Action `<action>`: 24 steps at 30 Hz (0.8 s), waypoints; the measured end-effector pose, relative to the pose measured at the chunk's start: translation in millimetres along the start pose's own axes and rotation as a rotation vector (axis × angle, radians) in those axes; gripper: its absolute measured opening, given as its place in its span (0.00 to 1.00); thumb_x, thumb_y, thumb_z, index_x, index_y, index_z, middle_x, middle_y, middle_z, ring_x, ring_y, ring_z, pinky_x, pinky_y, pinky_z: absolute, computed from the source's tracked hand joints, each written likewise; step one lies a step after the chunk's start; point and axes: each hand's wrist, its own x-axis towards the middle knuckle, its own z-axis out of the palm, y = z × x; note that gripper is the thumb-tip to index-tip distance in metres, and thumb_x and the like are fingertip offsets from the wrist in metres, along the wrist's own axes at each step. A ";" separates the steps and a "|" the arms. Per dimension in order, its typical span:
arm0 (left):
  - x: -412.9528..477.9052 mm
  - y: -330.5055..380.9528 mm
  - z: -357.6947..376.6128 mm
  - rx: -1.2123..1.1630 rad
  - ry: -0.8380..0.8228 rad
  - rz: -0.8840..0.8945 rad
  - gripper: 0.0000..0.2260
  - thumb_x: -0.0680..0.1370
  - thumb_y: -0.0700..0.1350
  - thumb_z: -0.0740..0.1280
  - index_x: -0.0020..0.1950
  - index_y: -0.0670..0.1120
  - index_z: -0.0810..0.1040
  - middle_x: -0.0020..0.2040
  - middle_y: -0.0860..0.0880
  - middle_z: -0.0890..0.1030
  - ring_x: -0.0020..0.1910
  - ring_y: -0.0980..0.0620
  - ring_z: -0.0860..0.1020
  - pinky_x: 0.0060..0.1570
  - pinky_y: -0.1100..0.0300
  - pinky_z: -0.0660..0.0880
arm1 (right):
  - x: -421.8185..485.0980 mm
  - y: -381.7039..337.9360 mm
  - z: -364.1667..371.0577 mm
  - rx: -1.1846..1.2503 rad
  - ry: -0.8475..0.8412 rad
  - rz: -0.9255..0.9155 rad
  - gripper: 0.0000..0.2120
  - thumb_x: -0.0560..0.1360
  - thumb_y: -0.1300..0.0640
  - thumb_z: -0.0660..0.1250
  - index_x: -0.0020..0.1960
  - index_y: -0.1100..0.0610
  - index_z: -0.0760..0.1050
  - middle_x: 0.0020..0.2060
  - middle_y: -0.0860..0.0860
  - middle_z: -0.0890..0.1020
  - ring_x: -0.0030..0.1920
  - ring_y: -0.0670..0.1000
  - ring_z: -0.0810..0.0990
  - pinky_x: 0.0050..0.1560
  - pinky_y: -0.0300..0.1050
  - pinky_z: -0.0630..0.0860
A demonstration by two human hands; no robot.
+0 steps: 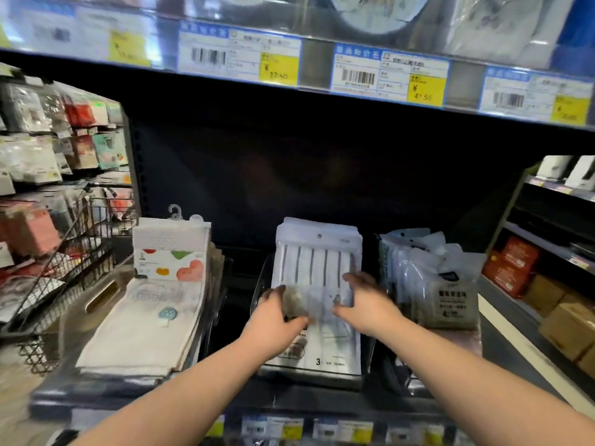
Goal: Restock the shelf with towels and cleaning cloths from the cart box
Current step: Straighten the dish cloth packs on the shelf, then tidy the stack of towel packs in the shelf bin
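Note:
A clear pack of white cloths with grey stripes (317, 262) lies on top of a stack of like packs (325, 358) in the middle of the dark shelf (154, 402). My left hand (273, 317) grips the top pack at its left edge, thumb on top. At the pack's right side, my right hand (365, 305) grips it with curled fingers. Both forearms reach in from below. The hands and the pack are blurred. The cart box is not in view.
A stack of white towels with coloured prints (145, 323) lies to the left, one pack (170, 252) standing behind it. Bagged cleaning cloths (450, 297) stand to the right. A wire basket (64, 252) is at far left, cardboard boxes (566, 329) at far right, a price-tag rail (386, 75) overhead.

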 end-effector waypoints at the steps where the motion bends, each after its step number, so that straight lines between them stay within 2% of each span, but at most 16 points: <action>1: -4.9 -0.5 -3.5 0.063 0.004 0.028 0.32 0.75 0.52 0.68 0.75 0.46 0.59 0.73 0.45 0.63 0.69 0.47 0.68 0.66 0.57 0.67 | -2.6 -1.4 -0.3 -0.025 -0.020 -0.028 0.30 0.74 0.46 0.65 0.72 0.52 0.61 0.72 0.52 0.62 0.71 0.55 0.65 0.67 0.47 0.68; 4: -22.2 -4.0 -17.5 0.288 0.046 0.129 0.24 0.77 0.53 0.64 0.71 0.48 0.65 0.69 0.48 0.67 0.67 0.47 0.70 0.64 0.55 0.70 | -12.2 -12.2 -3.7 -0.077 -0.052 -0.127 0.27 0.74 0.45 0.64 0.70 0.51 0.65 0.69 0.50 0.68 0.67 0.52 0.70 0.64 0.47 0.71; 7: -33.9 -7.6 -27.7 0.541 0.084 0.219 0.24 0.77 0.54 0.62 0.70 0.48 0.66 0.67 0.47 0.68 0.66 0.46 0.69 0.64 0.53 0.69 | -25.6 -18.7 -3.8 -0.152 -0.051 -0.208 0.28 0.75 0.44 0.63 0.72 0.49 0.63 0.73 0.50 0.63 0.70 0.53 0.66 0.68 0.47 0.67; 10: -47.9 -10.7 -32.9 0.692 0.078 0.186 0.25 0.76 0.55 0.61 0.71 0.48 0.63 0.70 0.47 0.65 0.70 0.44 0.63 0.70 0.49 0.61 | -39.5 -18.4 -1.8 -0.210 -0.055 -0.271 0.28 0.76 0.43 0.61 0.73 0.47 0.59 0.75 0.48 0.59 0.73 0.54 0.61 0.71 0.49 0.61; 13: -67.0 -12.1 -38.3 0.760 0.048 0.122 0.28 0.77 0.56 0.61 0.74 0.48 0.59 0.75 0.46 0.59 0.75 0.43 0.54 0.74 0.43 0.52 | -48.4 -18.9 1.1 -0.176 -0.084 -0.297 0.28 0.76 0.43 0.60 0.73 0.47 0.59 0.74 0.47 0.59 0.74 0.52 0.59 0.72 0.49 0.59; 18: -97.2 -22.3 -55.3 0.829 0.021 0.052 0.30 0.76 0.56 0.61 0.75 0.49 0.57 0.77 0.46 0.56 0.76 0.43 0.50 0.74 0.44 0.49 | -64.0 -33.1 20.9 -0.057 -0.131 -0.329 0.25 0.76 0.44 0.61 0.71 0.47 0.63 0.72 0.47 0.63 0.72 0.51 0.62 0.72 0.45 0.60; 21: -107.6 -34.7 -68.7 0.822 0.057 0.015 0.30 0.76 0.57 0.61 0.75 0.49 0.57 0.75 0.47 0.58 0.75 0.45 0.54 0.72 0.47 0.53 | -74.3 -47.8 33.3 0.003 -0.150 -0.345 0.22 0.76 0.47 0.62 0.69 0.47 0.66 0.70 0.46 0.66 0.70 0.51 0.65 0.70 0.46 0.63; 24: -109.1 -56.6 -84.0 0.728 0.119 -0.027 0.30 0.76 0.57 0.61 0.74 0.48 0.57 0.75 0.48 0.59 0.74 0.46 0.57 0.72 0.50 0.57 | -79.2 -65.3 37.7 0.034 -0.135 -0.357 0.21 0.77 0.49 0.62 0.69 0.48 0.67 0.68 0.46 0.68 0.69 0.49 0.67 0.67 0.42 0.64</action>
